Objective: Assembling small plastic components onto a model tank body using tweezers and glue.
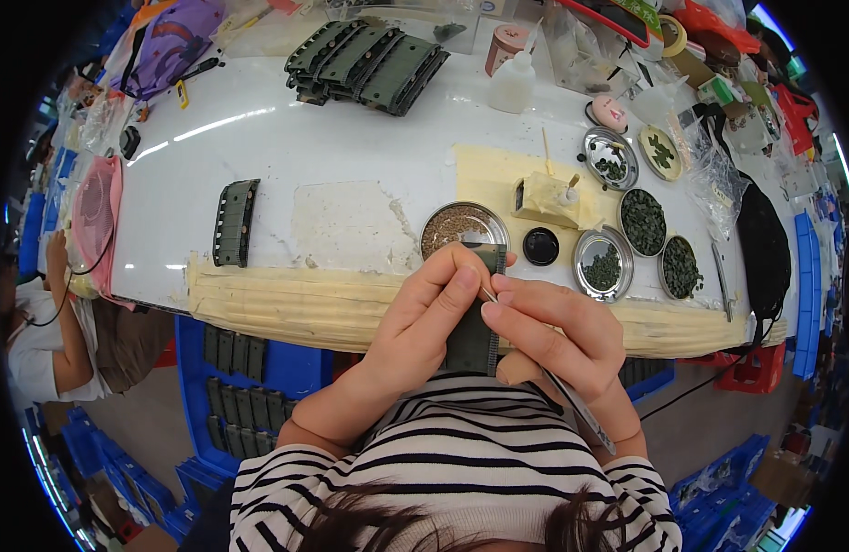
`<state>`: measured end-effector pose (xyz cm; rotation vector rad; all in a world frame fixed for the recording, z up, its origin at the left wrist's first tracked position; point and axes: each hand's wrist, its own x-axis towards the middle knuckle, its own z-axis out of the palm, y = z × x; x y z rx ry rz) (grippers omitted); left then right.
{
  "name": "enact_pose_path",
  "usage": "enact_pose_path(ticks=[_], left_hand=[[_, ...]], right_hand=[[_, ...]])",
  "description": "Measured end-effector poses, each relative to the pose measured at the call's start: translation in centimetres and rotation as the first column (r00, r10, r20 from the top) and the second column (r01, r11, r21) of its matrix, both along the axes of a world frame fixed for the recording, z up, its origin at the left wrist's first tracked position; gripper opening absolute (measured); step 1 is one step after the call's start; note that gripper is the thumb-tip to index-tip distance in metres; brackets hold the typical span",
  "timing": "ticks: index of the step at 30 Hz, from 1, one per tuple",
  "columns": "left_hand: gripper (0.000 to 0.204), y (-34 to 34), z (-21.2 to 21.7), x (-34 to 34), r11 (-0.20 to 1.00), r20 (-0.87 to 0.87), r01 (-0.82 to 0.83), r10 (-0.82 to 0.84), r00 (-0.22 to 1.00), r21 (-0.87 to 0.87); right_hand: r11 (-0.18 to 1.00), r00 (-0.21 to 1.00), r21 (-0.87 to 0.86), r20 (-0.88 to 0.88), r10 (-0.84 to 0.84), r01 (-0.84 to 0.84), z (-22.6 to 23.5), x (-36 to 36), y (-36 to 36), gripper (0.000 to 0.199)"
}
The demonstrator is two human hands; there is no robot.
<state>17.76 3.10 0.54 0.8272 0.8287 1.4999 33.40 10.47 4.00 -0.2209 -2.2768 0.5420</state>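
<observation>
My left hand [431,315] is closed on a dark green, camouflage-like plastic panel [470,345] with a ridged edge, held upright just over the table's front edge. In my right hand [567,336] is a pair of metal tweezers [585,414], pinched so that the tip meets the panel by my left thumb. Whether a small piece sits in the tip cannot be made out. Right behind the panel stands a round metal dish of brown grains [461,221]. Further right are metal dishes with small dark green pieces [601,269].
A stack of green panels [365,64] lies at the back, and a single panel [234,223] at the left. A white squeeze bottle [514,85], a tape-wrapped block [549,198] and a black round cap [540,246] stand rightward. Blue crates [195,368] sit below. Another person [61,340] is at far left.
</observation>
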Motion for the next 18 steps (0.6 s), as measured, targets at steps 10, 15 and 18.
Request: enact_pose_path(ticks=[10,15,18], left_hand=[[0.025,-0.14,-0.50,-0.12,1.000,-0.045,-0.011,0.011,0.999,0.008],[0.026,-0.10,-0.06,0.05,0.999,-0.064,-0.030,0.031,0.997,0.021],[0.022,-0.13,-0.34,-0.09,1.000,-0.028,0.008,-0.008,1.000,0.004]], right_hand=[[1.000,1.000,0.020,0.003,-0.007,0.007,0.05,-0.17,-0.04,0.038],[1.000,1.000,0.029,-0.004,-0.006,0.006,-0.06,-0.23,0.15,0.037],[0.996,0.999,-0.084,-0.025,-0.039,0.037,0.00,-0.03,0.00,0.023]])
